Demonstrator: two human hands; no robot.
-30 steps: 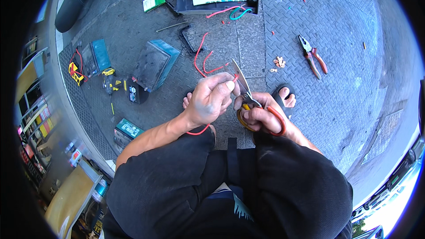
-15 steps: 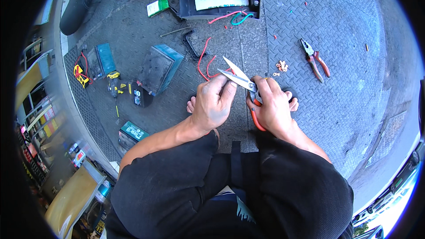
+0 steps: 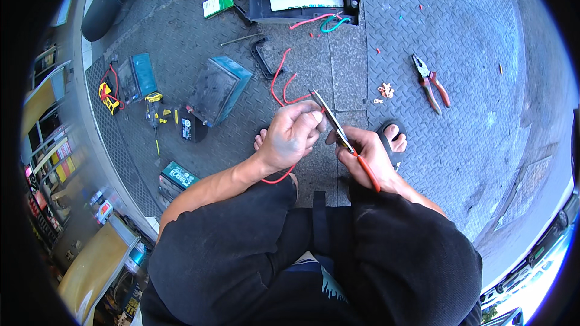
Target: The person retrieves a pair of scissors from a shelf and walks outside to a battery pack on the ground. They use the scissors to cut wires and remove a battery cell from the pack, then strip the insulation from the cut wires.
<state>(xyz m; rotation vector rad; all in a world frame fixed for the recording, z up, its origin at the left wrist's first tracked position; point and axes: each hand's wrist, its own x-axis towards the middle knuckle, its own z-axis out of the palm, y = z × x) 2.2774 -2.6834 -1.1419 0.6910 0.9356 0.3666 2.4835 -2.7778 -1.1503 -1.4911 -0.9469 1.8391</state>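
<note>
My left hand (image 3: 292,130) is closed on a red wire (image 3: 278,180), which loops out below the fist toward my knee. My right hand (image 3: 366,152) grips scissors (image 3: 336,124) with orange-red handles. Their blades, seen nearly edge-on and close together, slant up to the left beside my left fingertips. The wire's end at the blades is too small to make out. Just beyond my hands, more red wire (image 3: 273,83) curves over the metal floor; whether it joins the held piece is hidden. Small copper ring terminals (image 3: 385,90) lie to the right.
Pliers (image 3: 431,82) with red handles lie at the right. Several batteries stand at the left, including a large teal-and-grey one (image 3: 220,92), near a yellow-and-black screwdriver-like tool (image 3: 154,111). A black plastic box (image 3: 356,14) with pink and green wires is at the far side. My sandalled foot (image 3: 393,142) is close.
The scissors have turned from broad-side with spread blades to nearly edge-on, with the blades close together. A red wire loop now shows below my left hand.
</note>
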